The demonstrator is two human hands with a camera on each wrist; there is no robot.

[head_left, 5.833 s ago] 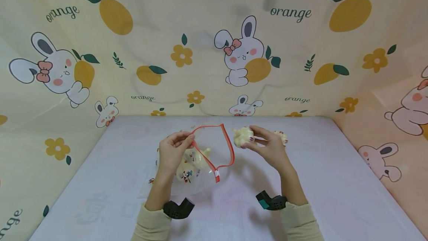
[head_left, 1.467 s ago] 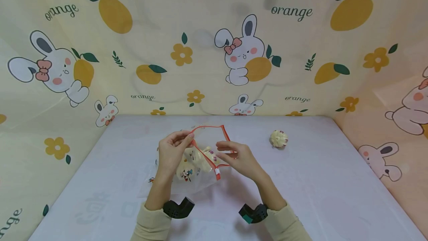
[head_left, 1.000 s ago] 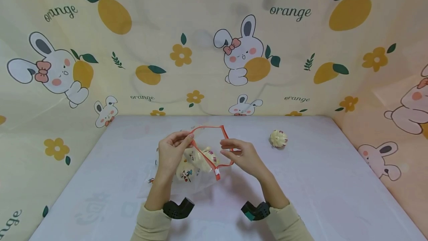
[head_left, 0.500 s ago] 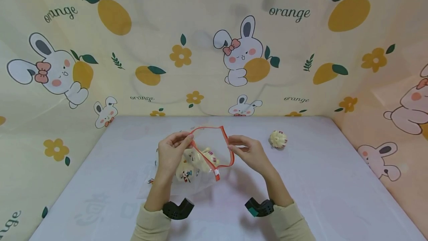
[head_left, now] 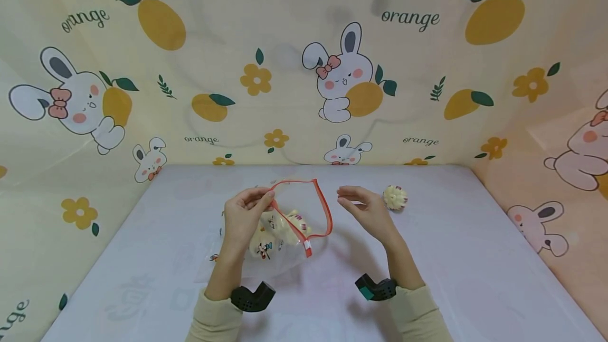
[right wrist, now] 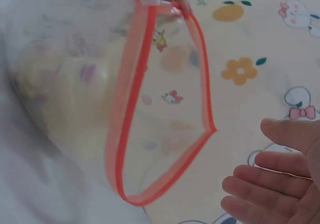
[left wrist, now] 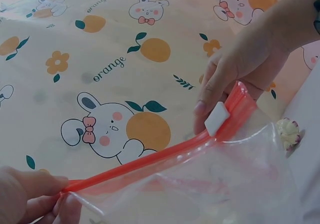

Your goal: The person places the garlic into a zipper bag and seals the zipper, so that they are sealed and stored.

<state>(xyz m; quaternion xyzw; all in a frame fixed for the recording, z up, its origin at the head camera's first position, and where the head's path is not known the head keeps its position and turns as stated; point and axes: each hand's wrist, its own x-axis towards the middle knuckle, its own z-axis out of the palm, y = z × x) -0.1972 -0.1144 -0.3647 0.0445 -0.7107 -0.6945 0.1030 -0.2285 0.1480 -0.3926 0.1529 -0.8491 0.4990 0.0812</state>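
Note:
My left hand pinches the orange rim of a clear slider zip bag between thumb and fingers. The bag's mouth gapes toward the right, with a white slider at one corner. Inside lie several cream, lobed pieces that look like garlic bulbs, partly hidden by the printed plastic and my left hand. Just right of the mouth, my right hand is apart from the bag, with nothing between its extended fingers. Another garlic-like bulb, with purple marks, lies on the table beyond it.
The white-covered table ends at a cream cloth backdrop printed with rabbits and oranges. Each wrist wears a black camera, such as the right one.
Earlier my right hand held a garlic-like bulb outside the bag. That bulb is now inside, and the right hand has drawn back rightward from the mouth. The left hand keeps its grip.

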